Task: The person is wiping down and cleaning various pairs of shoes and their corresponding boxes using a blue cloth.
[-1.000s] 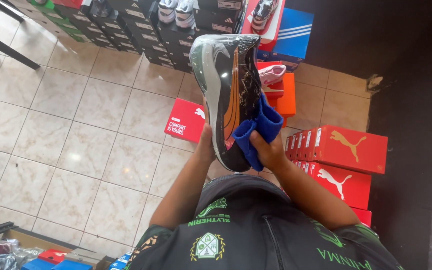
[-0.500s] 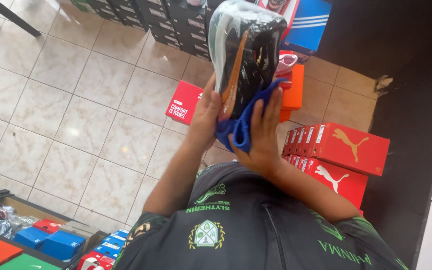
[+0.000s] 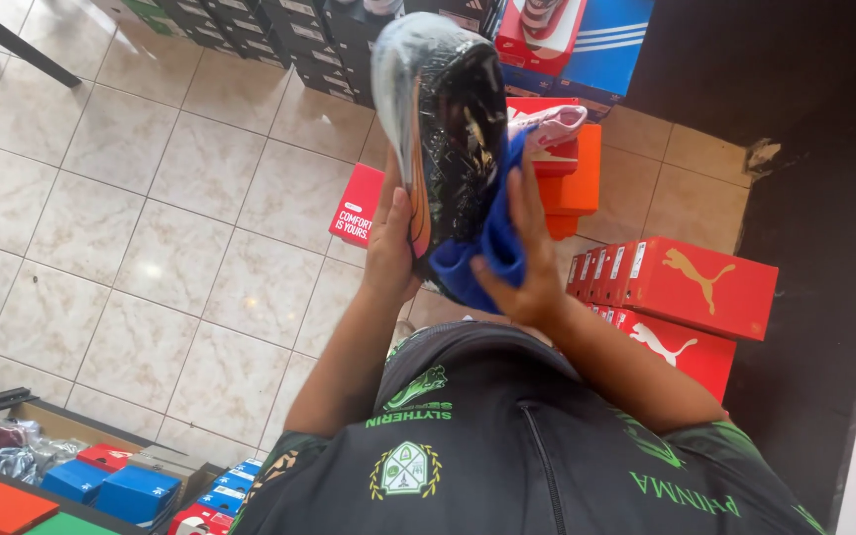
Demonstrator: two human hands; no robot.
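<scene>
While left hand grips shoe, right hand presses blue cloth.

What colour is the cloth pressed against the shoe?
Blue. The cloth shows best in the head view, under the right hand.

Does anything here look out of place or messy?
One red shoebox lies alone on the tiled floor, apart from the stacks. Otherwise the left hand holds the black shoe while the right hand presses a blue cloth against it.
</scene>
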